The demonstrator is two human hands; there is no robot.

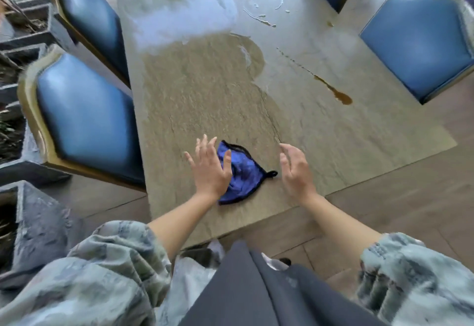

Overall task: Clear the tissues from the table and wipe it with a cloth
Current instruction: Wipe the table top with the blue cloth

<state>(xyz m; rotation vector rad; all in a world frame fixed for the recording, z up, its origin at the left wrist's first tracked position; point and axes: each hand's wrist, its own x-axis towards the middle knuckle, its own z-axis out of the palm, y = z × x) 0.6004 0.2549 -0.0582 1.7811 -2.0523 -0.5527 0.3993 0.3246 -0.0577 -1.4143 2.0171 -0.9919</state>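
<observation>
A crumpled blue cloth with a black hem and loop lies on the stone table near its front edge. My left hand is spread flat, fingers apart, its thumb and palm edge lying over the cloth's left side. My right hand hovers just right of the cloth with fingers loosely curled and holds nothing. No tissues show on the table. A wide wet patch darkens the table's left half. A brown spill streak lies on the right half.
Two blue padded chairs stand along the table's left side and two more at the right and far end. Small droplets dot the far table. Grey planters line the left. Wooden floor surrounds the table.
</observation>
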